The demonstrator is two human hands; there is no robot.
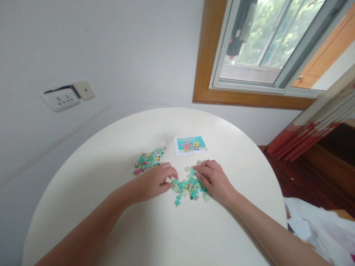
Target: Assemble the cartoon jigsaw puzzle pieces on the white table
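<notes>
A loose heap of jigsaw pieces [190, 186], mostly teal and pale green with some yellow and purple, lies between my hands on the white table. My left hand [155, 181] is at the heap's left side, thumb and index finger curled around the edge of a pale green puzzle piece [175, 181]. On the other side, my right hand [215, 179] rests with fingers apart, the index fingertip touching a piece at the top of the heap. Its thumb and palm edge lie beside the pieces on the right. One teal piece [178, 200] sits slightly apart at the front.
A second pile of puzzle pieces [148, 159] lies beyond my left hand. Behind the heap is a picture card [190, 145] with a pink and a yellow cartoon figure. The round white table [91, 177] stands near the wall, under a wood-framed window [203, 92].
</notes>
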